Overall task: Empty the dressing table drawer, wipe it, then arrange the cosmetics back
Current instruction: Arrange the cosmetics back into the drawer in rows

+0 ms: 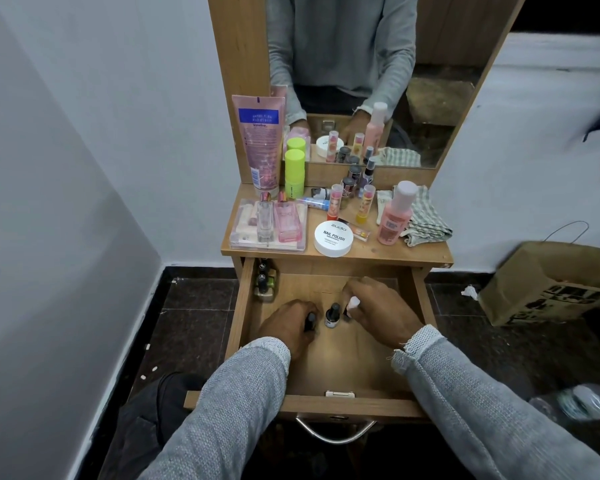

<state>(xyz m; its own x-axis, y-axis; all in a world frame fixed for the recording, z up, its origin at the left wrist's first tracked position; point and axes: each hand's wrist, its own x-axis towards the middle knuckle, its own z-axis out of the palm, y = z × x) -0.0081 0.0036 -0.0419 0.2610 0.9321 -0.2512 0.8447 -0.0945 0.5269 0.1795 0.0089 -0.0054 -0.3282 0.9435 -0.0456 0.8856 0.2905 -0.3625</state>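
- The drawer (329, 368) stands pulled out below the bench (388, 252), its wooden floor mostly bare; both hands are inside it.
- The left hand (288, 327) curls round a small dark-capped bottle (310, 320), its grip closed on it.
- The right hand (378, 313) pinches a white-capped bottle (353, 303) between thumb and fingers.
- A third bottle (332, 316), black cap and pale body, stands upright between the two hands, untouched.
- More polish bottles (264, 280) are lined up in the back left corner of the drawer.
- Most cosmetics are on the bench: a tube (258, 140), a green stick (294, 171), a white jar (334, 238), a pink bottle (394, 216) and a striped cloth (426, 220).
- Judging by this, the putting-back has begun, with much left to return.
- These small bottles look like glass: light, stiff, smooth and breakable, and tippy on narrow bases. Best held by the body just under the cap and set down upright, against their neighbours.
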